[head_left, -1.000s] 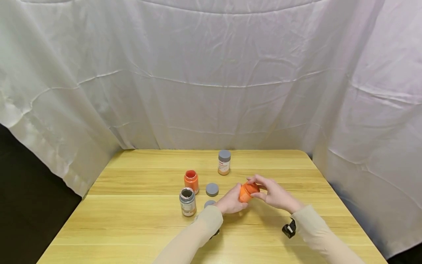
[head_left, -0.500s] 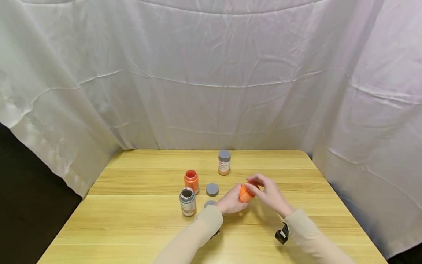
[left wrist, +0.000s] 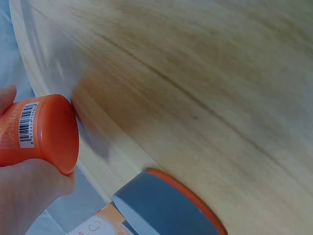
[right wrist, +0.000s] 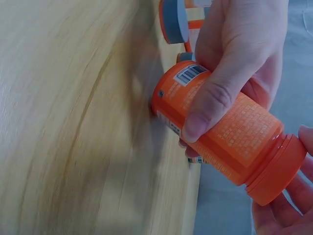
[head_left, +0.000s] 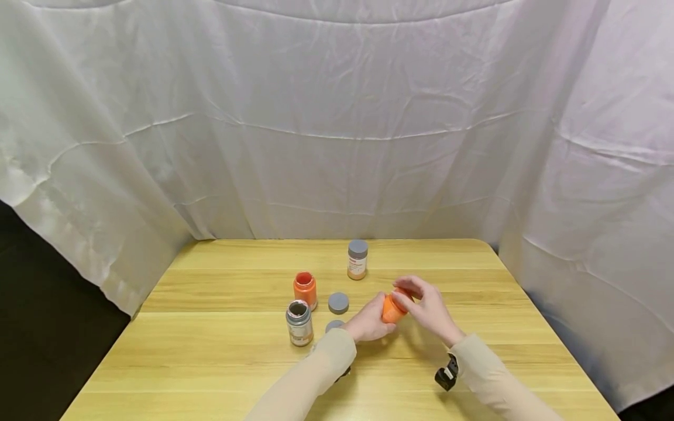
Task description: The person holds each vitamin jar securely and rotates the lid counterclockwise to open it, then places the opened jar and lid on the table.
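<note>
My left hand (head_left: 371,321) grips the body of an orange jar (right wrist: 230,127), tilted just over the table; its barcode label shows in both wrist views. At the jar's top end, my right hand (head_left: 427,307) has thumb and fingers around the orange lid (right wrist: 276,169). The lid sits on the jar's neck. Close to my left hand lie two grey lids (head_left: 339,303), one partly covered by the wrist. In the left wrist view a grey lid (left wrist: 161,208) with an orange rim is near the hand.
Left of the hands stand an uncapped orange jar (head_left: 305,290) and an uncapped grey jar (head_left: 300,324). Farther back is a jar with a grey lid (head_left: 357,260). Pale curtains (head_left: 337,146) hang behind the wooden table (head_left: 210,345).
My right hand has turned on the lid, its thumb moving up over it, while the right wrist shifted left. My left hand and the jar stay almost in place.
</note>
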Demonstrator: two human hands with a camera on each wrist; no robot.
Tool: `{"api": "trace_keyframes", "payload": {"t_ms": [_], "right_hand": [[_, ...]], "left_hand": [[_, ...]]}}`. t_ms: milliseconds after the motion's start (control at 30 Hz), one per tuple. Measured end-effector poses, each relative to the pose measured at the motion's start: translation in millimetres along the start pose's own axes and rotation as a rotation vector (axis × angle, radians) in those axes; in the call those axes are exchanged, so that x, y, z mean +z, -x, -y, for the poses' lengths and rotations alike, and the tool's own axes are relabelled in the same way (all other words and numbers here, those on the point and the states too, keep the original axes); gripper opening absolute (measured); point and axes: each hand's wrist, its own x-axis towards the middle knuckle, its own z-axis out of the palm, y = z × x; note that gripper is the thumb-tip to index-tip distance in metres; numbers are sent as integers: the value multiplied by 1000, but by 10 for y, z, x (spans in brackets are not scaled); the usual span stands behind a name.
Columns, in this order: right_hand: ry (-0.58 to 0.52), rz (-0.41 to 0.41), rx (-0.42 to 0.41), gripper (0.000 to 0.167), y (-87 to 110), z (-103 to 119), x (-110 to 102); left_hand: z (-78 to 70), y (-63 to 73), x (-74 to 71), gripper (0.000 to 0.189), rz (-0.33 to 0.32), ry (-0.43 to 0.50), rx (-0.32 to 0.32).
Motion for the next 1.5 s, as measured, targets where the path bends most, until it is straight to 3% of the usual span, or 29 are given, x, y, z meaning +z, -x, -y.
{"api": "trace_keyframes", "payload": {"t_ms": [200,567,700,1267,1500], "right_hand": [[-37,46,79,31,-2,-15,-21],[8,134,256,47,-20,-44,-117],[25,169,282,50,-20,-45,-163],[-10,404,91,54,-64,-156,-378],[27,467,-5,53,-101,-162,-449]], "left_hand": [[-11,12,9,48,-6,6,-8],[-7,24,2,46,-22,12,-15],[-6,28,6,46,-23,18,-17],[-69,64,-1,46,-23,13,-25],[-59,51,8,49,-19,5,-22]]}}
